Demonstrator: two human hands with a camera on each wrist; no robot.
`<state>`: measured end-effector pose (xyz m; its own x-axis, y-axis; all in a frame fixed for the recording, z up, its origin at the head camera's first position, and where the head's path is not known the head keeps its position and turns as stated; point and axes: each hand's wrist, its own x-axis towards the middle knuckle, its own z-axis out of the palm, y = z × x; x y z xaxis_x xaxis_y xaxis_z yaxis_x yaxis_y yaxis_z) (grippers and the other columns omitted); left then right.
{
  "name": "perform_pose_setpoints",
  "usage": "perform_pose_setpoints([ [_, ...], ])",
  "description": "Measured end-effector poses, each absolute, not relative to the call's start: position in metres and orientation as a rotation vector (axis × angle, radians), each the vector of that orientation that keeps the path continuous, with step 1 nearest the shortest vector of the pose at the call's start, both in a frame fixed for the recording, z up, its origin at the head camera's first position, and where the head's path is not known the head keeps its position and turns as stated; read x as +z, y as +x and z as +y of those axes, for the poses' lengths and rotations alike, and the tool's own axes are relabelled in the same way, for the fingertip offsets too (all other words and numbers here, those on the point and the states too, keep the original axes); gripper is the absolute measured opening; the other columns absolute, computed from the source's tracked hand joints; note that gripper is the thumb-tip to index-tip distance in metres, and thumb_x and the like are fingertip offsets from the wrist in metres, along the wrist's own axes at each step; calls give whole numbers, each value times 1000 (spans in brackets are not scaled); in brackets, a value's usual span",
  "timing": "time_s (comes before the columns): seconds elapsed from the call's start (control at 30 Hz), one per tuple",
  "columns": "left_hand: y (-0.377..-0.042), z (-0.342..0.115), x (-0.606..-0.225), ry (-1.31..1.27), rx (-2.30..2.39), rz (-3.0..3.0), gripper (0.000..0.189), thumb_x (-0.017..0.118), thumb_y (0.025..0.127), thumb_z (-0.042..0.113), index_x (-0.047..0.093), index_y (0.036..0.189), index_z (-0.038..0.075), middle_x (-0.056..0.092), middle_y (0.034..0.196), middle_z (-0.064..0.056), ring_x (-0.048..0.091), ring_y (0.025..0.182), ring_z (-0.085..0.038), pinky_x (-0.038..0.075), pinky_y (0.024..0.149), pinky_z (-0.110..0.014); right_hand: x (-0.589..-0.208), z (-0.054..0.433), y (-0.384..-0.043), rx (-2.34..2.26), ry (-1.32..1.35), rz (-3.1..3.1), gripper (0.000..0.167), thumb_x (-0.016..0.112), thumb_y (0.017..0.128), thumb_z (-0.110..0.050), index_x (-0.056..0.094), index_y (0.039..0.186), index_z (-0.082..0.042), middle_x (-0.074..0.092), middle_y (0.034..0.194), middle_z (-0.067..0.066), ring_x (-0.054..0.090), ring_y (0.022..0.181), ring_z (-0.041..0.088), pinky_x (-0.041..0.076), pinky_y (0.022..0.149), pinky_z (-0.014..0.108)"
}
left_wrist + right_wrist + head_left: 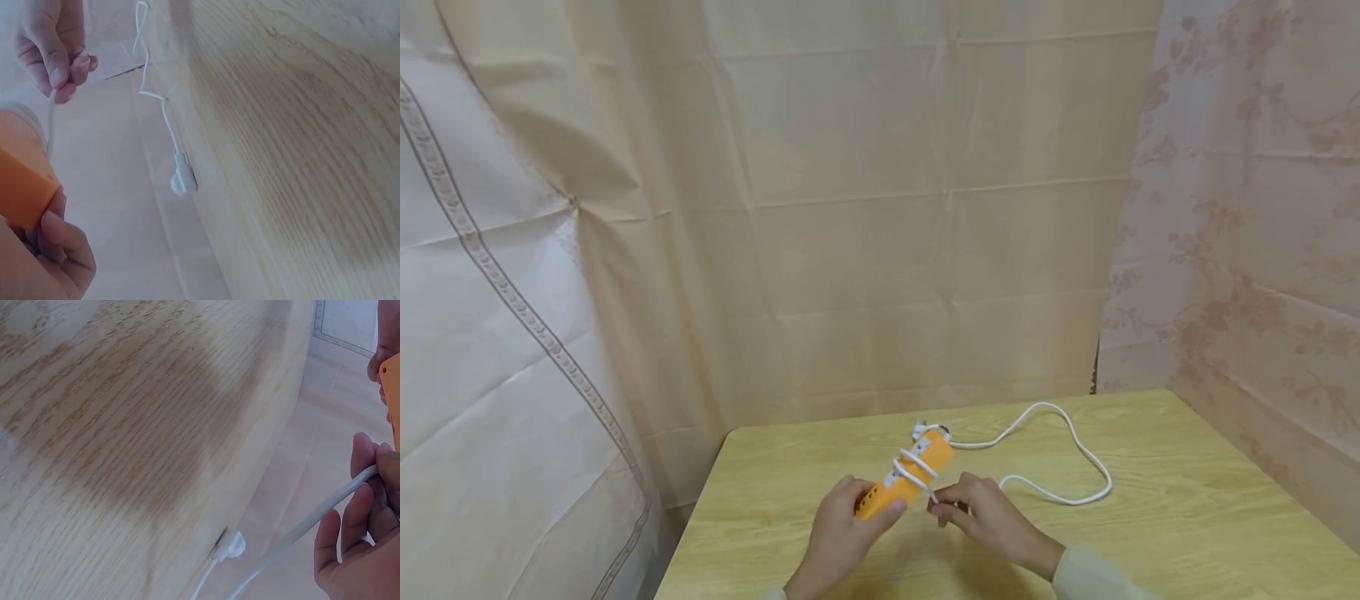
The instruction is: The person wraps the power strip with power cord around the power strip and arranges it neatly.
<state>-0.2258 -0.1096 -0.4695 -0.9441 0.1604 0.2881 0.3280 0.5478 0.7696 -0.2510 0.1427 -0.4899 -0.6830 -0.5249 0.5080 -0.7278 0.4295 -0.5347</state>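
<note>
Two-handed handling of an orange power strip [907, 492], the landmark for all positions. Nearest the viewer, below and to the right of the power strip, a pale sleeve [1093, 575] covers the right forearm. The left hand [841, 523] grips the near end of the power strip, its thumb along the side and its fingers curled round the body. The right hand [988, 518], just beside the power strip on its right, pinches a white cord [306, 525] between thumb and fingertips. The power strip itself is held over the table at a slant, its far end pointing away and to the right; white socket faces [920, 447] show along its upper side, and turns of the cord cross it. A slack length of the same cord lies in a wide loop on the table, to the right of the power strip and beyond the right hand. Past the far end of the power strip lies the white plug [182, 180], near the table's far edge. The wood-grained table [775, 483] extends on both sides of the power strip. Farthest off, behind the power strip, hangs a creased beige curtain [850, 250], flanked on the left by white cloth [490, 333] with a patterned band and on the right by pink floral cloth [1240, 250].
</note>
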Motion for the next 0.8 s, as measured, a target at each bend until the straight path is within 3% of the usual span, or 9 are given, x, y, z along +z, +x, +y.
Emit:
perform_pose_setpoints([
  [0.27,-222,-102,-469,-331,-1302,-2612,55,74,88,61,73,105,9,55,86,6,51,72,-10,44,60,-24,-491,141,-245,1101,1085,-2459,9,73,94,-15,78,92,-22,65,77,-17,46,71,-4,43,59,19],
  [0.53,-229,-108,-470,-291,-1640,-2541,52,73,93,51,67,107,0,60,91,-5,59,70,-17,52,58,-27,-496,134,-240,918,1270,-2363,10,70,96,-16,80,98,-18,69,74,-19,38,70,-9,38,61,13],
  [0.8,-231,-114,-474,-269,-1475,-2582,53,76,89,55,72,103,4,62,91,0,57,75,-16,49,60,-28,-491,141,-237,817,1189,-2401,12,69,97,-19,80,99,-18,64,74,-24,33,72,-7,35,62,13],
])
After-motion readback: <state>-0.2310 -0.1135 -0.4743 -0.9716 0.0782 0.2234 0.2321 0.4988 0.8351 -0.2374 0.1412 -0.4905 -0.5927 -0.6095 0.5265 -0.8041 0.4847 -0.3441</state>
